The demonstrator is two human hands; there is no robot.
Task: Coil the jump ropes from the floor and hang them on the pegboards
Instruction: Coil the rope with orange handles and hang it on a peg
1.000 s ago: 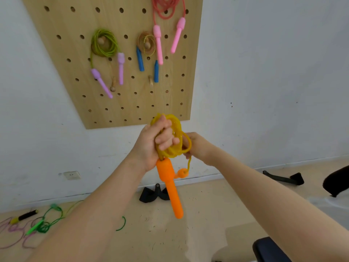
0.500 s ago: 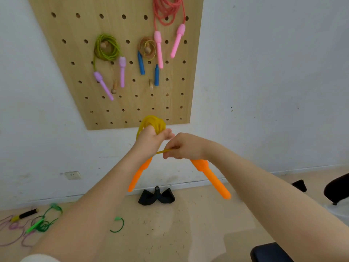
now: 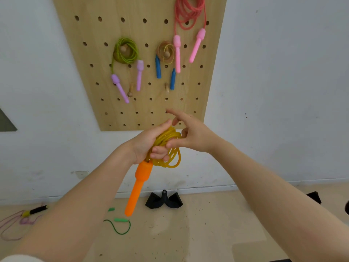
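Note:
My left hand (image 3: 149, 144) grips a coiled yellow jump rope (image 3: 170, 148) just below the wooden pegboard (image 3: 136, 103). One orange handle (image 3: 138, 186) hangs down from my left fist; the other handle is hidden. My right hand (image 3: 190, 135) touches the coil from the right, its thumb pressed on the strands and its forefinger stretched toward the board. On the pegboard hang a green rope with purple handles (image 3: 125, 52), a brown rope with blue handles (image 3: 166, 52) and a red rope with pink handles (image 3: 188, 14). Two bare wooden pegs (image 3: 130, 90) (image 3: 167, 87) stick out lower down.
On the floor lie a thin green rope with green handles (image 3: 119, 224) and, at the far left, a purple rope (image 3: 13, 225) beside a black and yellow handle (image 3: 35, 210). A black object (image 3: 164, 200) sits against the wall base. A wall socket (image 3: 82, 173) is at the left.
The handle that my right hand held out to the right has gone from view. The coil is bunched again in my left hand, and my right hand has opened against it.

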